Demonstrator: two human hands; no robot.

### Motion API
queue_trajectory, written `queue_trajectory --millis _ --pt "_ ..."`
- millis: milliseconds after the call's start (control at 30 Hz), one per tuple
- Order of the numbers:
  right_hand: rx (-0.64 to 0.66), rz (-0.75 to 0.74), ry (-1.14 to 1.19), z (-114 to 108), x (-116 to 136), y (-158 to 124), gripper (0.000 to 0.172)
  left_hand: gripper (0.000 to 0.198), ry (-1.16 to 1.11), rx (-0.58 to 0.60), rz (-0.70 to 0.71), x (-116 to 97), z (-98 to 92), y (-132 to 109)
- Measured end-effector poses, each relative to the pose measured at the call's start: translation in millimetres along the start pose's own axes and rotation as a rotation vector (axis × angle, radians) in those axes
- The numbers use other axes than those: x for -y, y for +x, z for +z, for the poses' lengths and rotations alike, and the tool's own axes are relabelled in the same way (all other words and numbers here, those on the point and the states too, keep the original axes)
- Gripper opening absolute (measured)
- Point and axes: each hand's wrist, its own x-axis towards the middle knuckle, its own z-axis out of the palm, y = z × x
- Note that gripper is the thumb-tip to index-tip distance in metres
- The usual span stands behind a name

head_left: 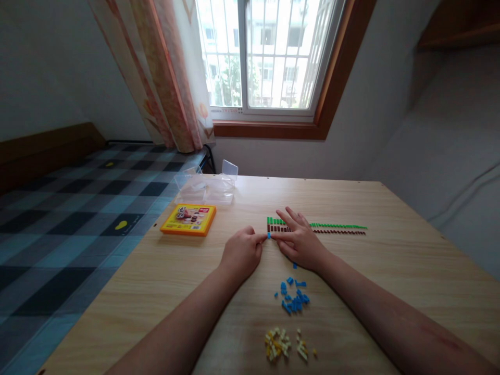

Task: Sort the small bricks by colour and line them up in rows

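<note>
A small blue brick (269,236) lies on the table between the fingertips of my two hands, below the left end of a row of dark brown bricks (339,232). My left hand (242,252) reaches it with the index finger stretched out, its other fingers curled in. From the other side a fingertip of my right hand (300,239) meets the brick, while the rest of that hand is spread over the rows. A row of green bricks (271,220) runs along the far side of the brown one. My right hand covers part of both rows.
Nearer me lie a loose pile of blue bricks (297,301) and a pile of yellow and cream bricks (277,345). An orange-yellow box (188,220) sits at the left, with clear plastic packaging (207,190) behind it. A checked bed (78,208) adjoins the table's left edge.
</note>
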Motion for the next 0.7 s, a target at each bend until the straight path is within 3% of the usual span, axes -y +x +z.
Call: queue_trajectory --millis 167,367,433,600,700 --pt "-0.052 -0.007 0.023 1 -1 0 0.029 0.033 -0.015 -0.007 0.007 0 0.5 0" --pt "-0.35 0.015 0.058 -11 -6 -2 0.023 0.031 -0.044 -0.014 -0.009 3 2.4 0" --pt "-0.303 -0.025 0.11 -18 -6 -4 0.019 0.031 -0.052 -0.013 -0.012 4 2.5 0" --pt "0.006 -0.182 0.212 -31 0 -6 0.02 0.032 -0.067 -0.028 -0.023 5 1.9 0" --pt "0.116 -0.232 0.179 -38 4 -4 0.018 0.035 -0.092 -0.052 -0.024 5 2.5 -1"
